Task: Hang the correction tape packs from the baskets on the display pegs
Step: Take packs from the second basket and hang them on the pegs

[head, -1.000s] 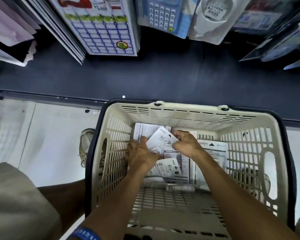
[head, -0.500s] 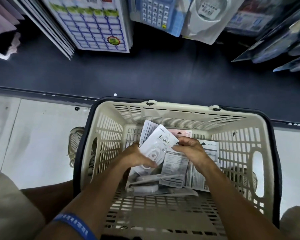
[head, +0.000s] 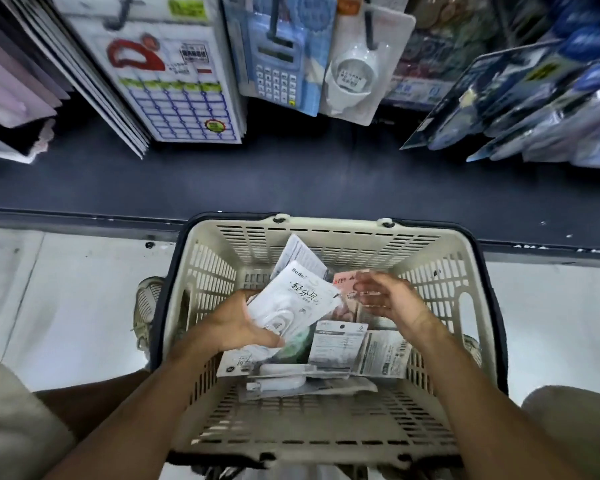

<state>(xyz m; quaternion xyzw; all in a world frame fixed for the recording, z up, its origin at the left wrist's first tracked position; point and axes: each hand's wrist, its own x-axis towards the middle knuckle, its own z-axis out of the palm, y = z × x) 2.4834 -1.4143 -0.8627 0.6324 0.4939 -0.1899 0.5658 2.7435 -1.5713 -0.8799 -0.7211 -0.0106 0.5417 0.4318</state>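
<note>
left hand grips one white pack; right hand loose, holding nothing, over one basket.

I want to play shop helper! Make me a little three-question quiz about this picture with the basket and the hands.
1. True or false: the left hand holds a white correction tape pack above the basket.
2. Which hand holds nothing?
A. the left hand
B. the right hand
C. both hands
3. Fill in the missing word: the blue calculator pack hangs on the display, while more packs lie inside the ____.

Key
1. True. Its thumb and fingers grip the pack's lower edge.
2. B. Its fingers are spread and loose, beside the pack.
3. basket
</note>
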